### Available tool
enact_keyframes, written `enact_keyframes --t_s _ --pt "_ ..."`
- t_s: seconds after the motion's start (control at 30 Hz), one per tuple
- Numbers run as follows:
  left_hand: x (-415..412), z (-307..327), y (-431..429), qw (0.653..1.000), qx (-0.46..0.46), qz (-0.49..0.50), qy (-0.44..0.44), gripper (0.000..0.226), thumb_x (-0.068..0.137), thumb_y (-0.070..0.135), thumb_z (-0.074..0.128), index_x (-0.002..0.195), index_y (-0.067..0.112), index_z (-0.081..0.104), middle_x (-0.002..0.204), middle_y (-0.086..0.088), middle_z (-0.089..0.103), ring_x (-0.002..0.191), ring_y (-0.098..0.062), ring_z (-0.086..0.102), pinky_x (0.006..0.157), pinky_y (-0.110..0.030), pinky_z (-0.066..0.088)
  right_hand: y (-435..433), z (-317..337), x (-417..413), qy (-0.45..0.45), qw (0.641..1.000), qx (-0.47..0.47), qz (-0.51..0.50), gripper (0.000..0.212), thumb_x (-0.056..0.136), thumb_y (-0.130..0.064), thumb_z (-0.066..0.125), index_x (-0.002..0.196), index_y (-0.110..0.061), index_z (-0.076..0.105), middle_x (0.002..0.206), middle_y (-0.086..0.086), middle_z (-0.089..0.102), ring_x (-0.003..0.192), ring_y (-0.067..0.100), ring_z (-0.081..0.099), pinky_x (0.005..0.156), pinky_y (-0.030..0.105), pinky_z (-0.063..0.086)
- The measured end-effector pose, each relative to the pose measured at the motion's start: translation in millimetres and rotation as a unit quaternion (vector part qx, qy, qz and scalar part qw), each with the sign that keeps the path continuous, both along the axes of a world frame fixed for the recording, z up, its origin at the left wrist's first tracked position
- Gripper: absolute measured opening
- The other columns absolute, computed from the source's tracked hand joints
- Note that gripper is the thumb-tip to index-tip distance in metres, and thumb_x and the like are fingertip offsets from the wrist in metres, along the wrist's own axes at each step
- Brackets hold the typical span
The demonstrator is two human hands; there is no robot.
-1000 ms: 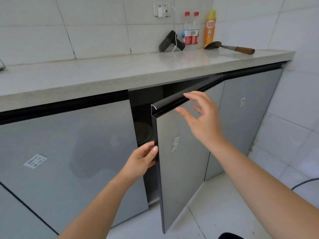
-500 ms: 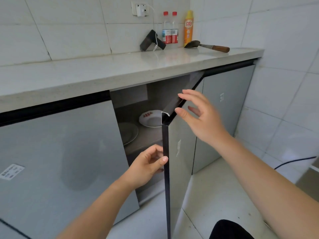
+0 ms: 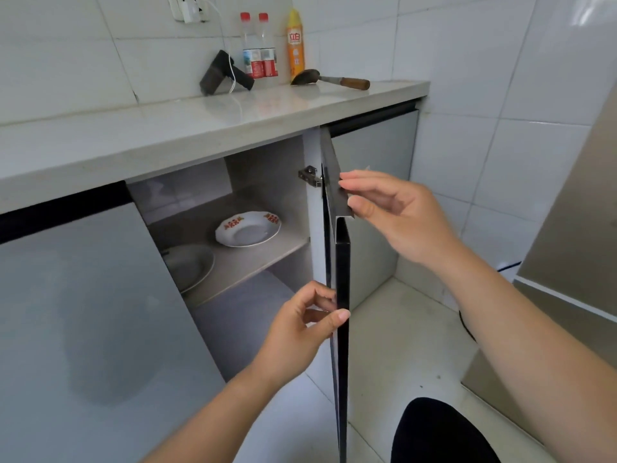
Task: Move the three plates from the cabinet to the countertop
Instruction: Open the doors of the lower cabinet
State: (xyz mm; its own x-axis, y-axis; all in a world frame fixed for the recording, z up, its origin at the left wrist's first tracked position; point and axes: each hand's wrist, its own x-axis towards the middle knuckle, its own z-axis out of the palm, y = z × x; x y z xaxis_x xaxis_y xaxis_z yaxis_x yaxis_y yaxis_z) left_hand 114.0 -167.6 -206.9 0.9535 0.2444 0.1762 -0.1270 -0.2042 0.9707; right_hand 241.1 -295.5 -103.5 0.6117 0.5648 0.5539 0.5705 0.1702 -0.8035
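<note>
step: opening up, cabinet door (image 3: 342,279) wide, 0 plates out
left hand (image 3: 300,325): pinches the door's front edge
right hand (image 3: 397,212): relaxed fingertips on its top rail
plates: patterned plate (image 3: 248,228), plain plate (image 3: 190,267) on shelf (image 3: 267,257), 3rd unseen
next: probably let go, reach in

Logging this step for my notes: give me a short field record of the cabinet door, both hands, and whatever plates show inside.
cabinet door: swung open, seen edge-on
left hand: grips the door's front edge
right hand: fingertips touch the door's top rail
patterned plate: on the shelf, back right
plain plate: on the shelf, front left, partly hidden by the closed door
third plate: not visible
countertop: no plate on the part in view
</note>
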Motion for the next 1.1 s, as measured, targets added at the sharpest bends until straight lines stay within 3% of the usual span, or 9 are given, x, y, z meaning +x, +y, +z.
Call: enact_keyframes --t_s 0.07,0.17,0.33,0.43,0.53,0.67,0.83,1.1 --pt "8.2 0.8 -12.2 1.0 0.009 -0.005 -0.006 0.014 0.079 0.02 0.07 0.085 0.017 0.057 0.076 0.008 0.058 0.066 -0.012 0.054 0.069 -0.026 0.049 -15.0 2.6 1.8 0.013 1.0 -0.003 -0.009 0.02 0.081 -0.019 0.065 0.101 -0.025 0.066 0.117 -0.003 0.064 0.108 -0.001 0.06 0.097 0.026 0.047" --pt "22.7 2.2 -31.4 1.0 0.014 -0.018 -0.004 0.019 0.079 0.016 0.071 0.075 0.032 0.06 0.071 0.013 0.058 0.063 -0.008 0.055 0.068 -0.026 0.047 -37.4 5.4 3.0 0.036 0.999 0.0 -0.017 0.025 0.077 -0.027 0.061 0.101 -0.025 0.065 0.107 -0.011 0.066 0.097 -0.004 0.063 0.086 0.017 0.05" --pt "46.1 5.3 -62.0 0.998 0.034 -0.037 -0.025 0.026 0.079 0.015 0.07 0.071 0.037 0.058 0.069 0.018 0.061 0.06 0.002 0.055 0.064 -0.014 0.044 -76.1 2.7 10.3 0.062 0.997 -0.006 -0.043 0.024 0.077 -0.036 0.058 0.097 -0.031 0.069 0.098 -0.012 0.072 0.101 0.008 0.065 0.087 0.028 0.054" --pt "56.8 6.0 -75.6 0.996 0.057 -0.064 -0.024 0.02 0.081 0.018 0.068 0.084 0.035 0.059 0.077 0.024 0.064 0.072 0.004 0.06 0.07 -0.016 0.047 -96.7 4.6 12.8 0.071 0.996 0.0 -0.051 0.024 0.077 -0.035 0.058 0.097 -0.03 0.069 0.097 -0.012 0.073 0.1 0.01 0.067 0.085 0.027 0.055" --pt "66.1 1.6 -85.8 0.993 0.064 -0.097 -0.006 0.025 0.084 0.025 0.064 0.107 0.035 0.06 0.099 0.019 0.066 0.098 -0.001 0.062 0.088 -0.024 0.049 -113.7 6.9 16.8 0.063 0.995 -0.004 -0.08 0.024 0.079 -0.026 0.061 0.102 -0.027 0.067 0.096 -0.013 0.072 0.095 0.007 0.068 0.081 0.022 0.055" --pt "79.6 2.9 -98.1 0.988 0.076 -0.132 0.019 0.035 0.089 0.029 0.057 0.122 0.042 0.053 0.121 0.015 0.059 0.115 -0.002 0.055 0.099 -0.031 0.046 -128.3 5.8 26.7 0.058 0.99 0.002 -0.127 0.021 0.084 -0.017 0.065 0.101 -0.03 0.067 0.1 -0.006 0.072 0.095 0.011 0.069 0.087 0.032 0.055" --pt "95.8 10.6 -109.6 0.981 0.107 -0.157 0.034 0.038 0.091 0.031 0.052 0.125 0.049 0.045 0.126 0.021 0.053 0.112 0.012 0.05 0.082 -0.005 0.044 -135.6 3.3 38.7 0.077 0.981 0.024 -0.178 0.019 0.085 -0.016 0.064 0.099 -0.029 0.068 0.096 -0.002 0.073 0.09 0.009 0.069 0.088 0.031 0.055" --pt "112.0 14.0 -113.2 0.981 0.119 -0.15 0.039 0.032 0.093 0.028 0.051 0.122 0.041 0.049 0.118 0.017 0.056 0.108 0.008 0.052 0.075 0.001 0.043 -138.9 -0.5 49.8 0.06 0.973 0.016 -0.221 0.017 0.086 -0.021 0.063 0.099 -0.032 0.068 0.096 -0.006 0.071 0.091 0.009 0.068 0.084 0.035 0.057"
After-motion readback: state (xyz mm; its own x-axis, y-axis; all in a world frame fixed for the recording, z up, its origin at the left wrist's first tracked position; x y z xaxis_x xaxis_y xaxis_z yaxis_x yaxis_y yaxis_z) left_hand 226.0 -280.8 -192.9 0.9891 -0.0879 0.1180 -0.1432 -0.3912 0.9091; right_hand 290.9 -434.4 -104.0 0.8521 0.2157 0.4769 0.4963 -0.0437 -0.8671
